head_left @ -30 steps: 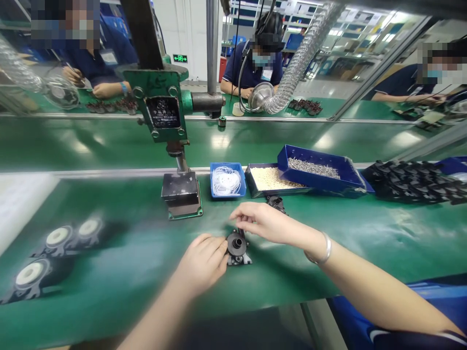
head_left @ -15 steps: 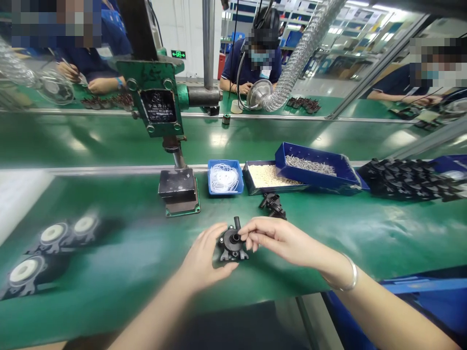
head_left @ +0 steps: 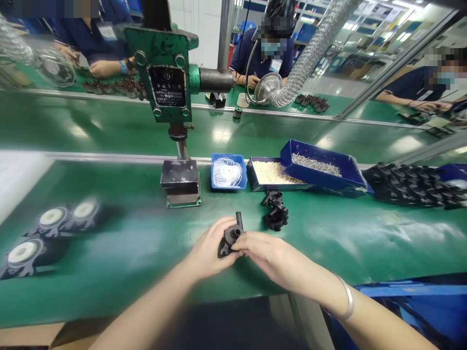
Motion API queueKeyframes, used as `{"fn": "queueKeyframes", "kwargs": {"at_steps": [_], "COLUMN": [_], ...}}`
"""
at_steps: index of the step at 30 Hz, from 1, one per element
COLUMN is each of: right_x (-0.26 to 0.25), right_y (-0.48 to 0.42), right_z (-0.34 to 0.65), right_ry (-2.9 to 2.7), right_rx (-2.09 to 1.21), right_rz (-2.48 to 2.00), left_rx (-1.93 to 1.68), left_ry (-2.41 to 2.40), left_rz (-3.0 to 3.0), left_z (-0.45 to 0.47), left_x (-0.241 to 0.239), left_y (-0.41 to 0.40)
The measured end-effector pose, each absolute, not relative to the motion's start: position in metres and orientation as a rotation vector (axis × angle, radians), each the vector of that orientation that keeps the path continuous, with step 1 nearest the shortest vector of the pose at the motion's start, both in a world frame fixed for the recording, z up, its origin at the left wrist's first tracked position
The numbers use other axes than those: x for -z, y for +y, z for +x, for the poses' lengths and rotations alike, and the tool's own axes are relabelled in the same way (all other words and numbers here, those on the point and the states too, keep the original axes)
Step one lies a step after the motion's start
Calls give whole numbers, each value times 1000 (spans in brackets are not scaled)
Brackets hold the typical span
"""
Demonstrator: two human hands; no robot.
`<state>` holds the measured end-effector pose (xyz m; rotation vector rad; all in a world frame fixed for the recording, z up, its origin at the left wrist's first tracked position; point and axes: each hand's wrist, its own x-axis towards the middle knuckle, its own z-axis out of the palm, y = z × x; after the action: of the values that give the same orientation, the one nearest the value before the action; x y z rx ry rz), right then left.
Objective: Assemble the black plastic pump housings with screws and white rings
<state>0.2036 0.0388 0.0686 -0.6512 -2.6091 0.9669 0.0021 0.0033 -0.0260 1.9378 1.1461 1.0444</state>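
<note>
From the head view, the black pump housing [head_left: 229,236] sits between both hands, low over the green bench mat [head_left: 109,272] and near its front edge. It is tilted, with its round opening facing up and towards the right and a short port stub standing at the top. The left hand [head_left: 206,248] is curled closed around the housing's left side and underside. The right hand [head_left: 272,257] is closed on the right side, its fingertips [head_left: 239,248] pinching close to the opening. The fingers hide the base, so whether it touches the mat cannot be told. The likeliest trouble is a slip: the hold is a fingertip pinch on a small, uneven part so close to the edge that a loosened grip could send it off the bench. A second black housing [head_left: 276,216] lies just beyond the right hand, where a careless knuckle could knock it. The hand press [head_left: 171,87] and its block [head_left: 180,181] stand further back, beside the blue tray of white rings [head_left: 229,172], the tray of white beads [head_left: 270,175] and the tray of metal pins [head_left: 317,165], all well apart from the hands.
</note>
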Motion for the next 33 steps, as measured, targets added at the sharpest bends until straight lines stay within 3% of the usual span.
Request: {"fn": "queueKeyframes", "kwargs": {"at_steps": [10,18,22,28,33], "right_x": [-77,-52,-44,-42,-36], "right_y": [53,56,57,49,34], "right_z": [212,219,222,218,216], "right_ry": [-2224,-1572,-1386,-1437,-1791], "right_rx": [-1059,-1632,-1759,-1663,-1205], "right_rz": [-868,-1014,-1010,-1066,-1108], "left_rx": [-1054,-1093,-1089,-1085,-1020], "left_ry": [1082,1070,1068,1078,1091], "left_rz": [1768,1399,1385,1405,1655], "left_z": [-3,2,4,3,3], "left_x": [27,18,18,20,24], "left_y": [3,5,5,4,0]}}
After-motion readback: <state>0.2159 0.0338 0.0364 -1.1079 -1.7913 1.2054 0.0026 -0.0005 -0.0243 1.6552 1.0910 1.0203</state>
